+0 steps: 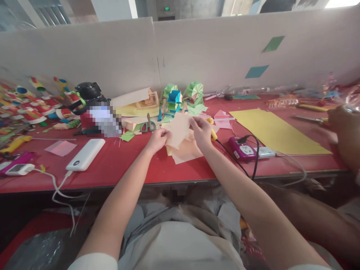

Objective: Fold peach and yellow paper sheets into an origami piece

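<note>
A pale cream paper sheet (178, 129) is held up between my two hands, tilted above the red table (126, 161). My left hand (159, 139) pinches its lower left edge, and my right hand (201, 131) pinches its right edge. Beneath it lie more peach paper sheets (187, 152). Behind the held sheet stand green folded paper shapes (195, 91) and a blue folded paper piece (174, 96). Scissors (148, 125) lie just left of my left hand. A yellow glue gun (214, 134) rests beside my right hand, partly hidden by it.
A white power bank (86, 154) with cables lies left, near colorful paper figures (36, 105). To the right are a purple power strip (242, 149), cords and yellow sheets (277, 131). Another person's hand (345, 131) is at the far right.
</note>
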`<control>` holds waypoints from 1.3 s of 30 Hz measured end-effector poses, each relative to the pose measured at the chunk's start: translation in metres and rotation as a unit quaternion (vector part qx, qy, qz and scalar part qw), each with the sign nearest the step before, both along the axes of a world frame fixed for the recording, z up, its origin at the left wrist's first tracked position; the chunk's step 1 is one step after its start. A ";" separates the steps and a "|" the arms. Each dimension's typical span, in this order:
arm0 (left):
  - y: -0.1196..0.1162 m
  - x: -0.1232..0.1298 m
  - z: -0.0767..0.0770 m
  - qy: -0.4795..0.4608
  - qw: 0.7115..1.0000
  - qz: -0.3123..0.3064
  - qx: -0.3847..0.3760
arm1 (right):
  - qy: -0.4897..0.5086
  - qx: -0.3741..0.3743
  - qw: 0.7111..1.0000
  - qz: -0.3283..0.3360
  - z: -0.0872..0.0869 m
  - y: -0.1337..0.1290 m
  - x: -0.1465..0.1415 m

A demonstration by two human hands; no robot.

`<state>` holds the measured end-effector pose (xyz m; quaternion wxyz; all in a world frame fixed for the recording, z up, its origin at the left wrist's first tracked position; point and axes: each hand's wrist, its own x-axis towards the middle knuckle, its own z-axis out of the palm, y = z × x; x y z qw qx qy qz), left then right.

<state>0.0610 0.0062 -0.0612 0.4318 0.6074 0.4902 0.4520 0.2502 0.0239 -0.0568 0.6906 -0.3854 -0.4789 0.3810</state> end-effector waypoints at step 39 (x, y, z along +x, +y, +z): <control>-0.006 -0.017 0.009 0.178 0.975 0.017 0.129 | -0.255 -0.033 0.960 0.111 0.004 -0.012 0.002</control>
